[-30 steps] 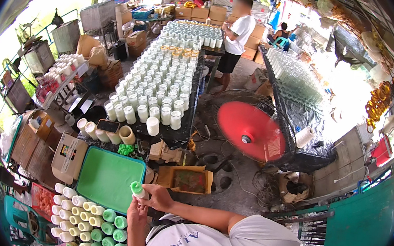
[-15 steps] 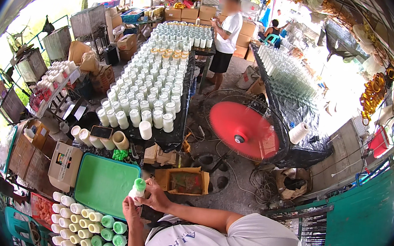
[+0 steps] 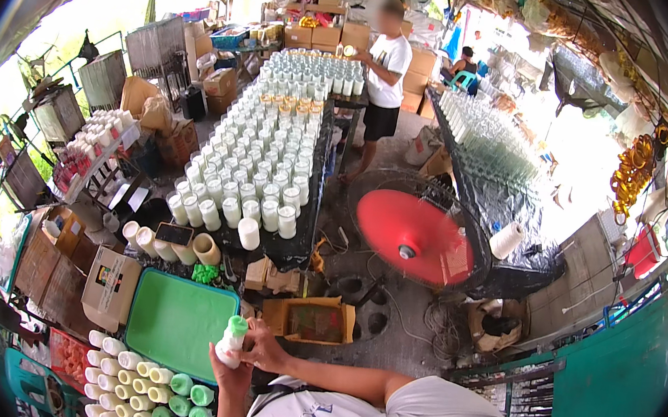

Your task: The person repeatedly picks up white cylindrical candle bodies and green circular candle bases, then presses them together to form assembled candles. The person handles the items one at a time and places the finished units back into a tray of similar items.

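In front of my chest I hold a white candle with a green top, upright and a little tilted. My left hand is closed around its lower part. The fingers of my right hand grip its upper side from the right. Just left of my hands lies a green tray with a smooth green surface. Below the tray stand rows of cream candles and green-topped candles, near my left forearm.
A long black-covered table carries many white candles in glasses. A red fan stands right of it, and a cardboard box lies on the floor. Glassware fills the right table. A co-worker stands at the far end.
My view has shifted slightly, so the tables sit lower in the picture. Both hands stay on the candle, its white side now more exposed. The co-worker's hands have moved lower over the table.
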Tool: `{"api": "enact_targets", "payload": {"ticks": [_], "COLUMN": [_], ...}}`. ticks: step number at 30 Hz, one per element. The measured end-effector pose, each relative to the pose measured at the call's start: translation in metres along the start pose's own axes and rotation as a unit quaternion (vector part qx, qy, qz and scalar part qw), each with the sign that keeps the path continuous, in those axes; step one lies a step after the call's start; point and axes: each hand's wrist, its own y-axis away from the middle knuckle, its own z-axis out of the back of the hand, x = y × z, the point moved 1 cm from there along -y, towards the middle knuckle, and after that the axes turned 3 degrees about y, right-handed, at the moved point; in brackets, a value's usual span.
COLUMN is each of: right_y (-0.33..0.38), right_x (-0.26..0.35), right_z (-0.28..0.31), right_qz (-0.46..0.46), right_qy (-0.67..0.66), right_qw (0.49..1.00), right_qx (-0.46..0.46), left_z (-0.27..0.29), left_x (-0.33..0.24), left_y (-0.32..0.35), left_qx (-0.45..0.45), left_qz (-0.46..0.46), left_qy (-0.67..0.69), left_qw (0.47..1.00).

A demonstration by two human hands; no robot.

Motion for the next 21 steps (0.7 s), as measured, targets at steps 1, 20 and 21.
{"api": "enact_targets", "payload": {"ticks": [1, 20, 21], "right_y": [0.001, -0.004, -0.004], "right_x": [0.002, 0.015, 0.016], "right_z": [0.0, 0.004, 0.004], "right_qz": [0.001, -0.026, -0.027], "right_qy": [-0.014, -0.111, -0.113], "right_qw": [1.0, 0.993, 0.993], "right_qx": [-0.003, 0.025, 0.031], "left_z": [-0.006, 0.003, 0.007], "left_x": [0.001, -0.001, -0.001], "left_y": [0.005, 0.0, 0.001], "left_qx": [-0.025, -0.06, -0.056], "left_qz": [-0.008, 0.037, 0.034], "left_qy": [-0.004, -0.05, -0.036], "left_qw": [1.0, 0.996, 0.997]}}
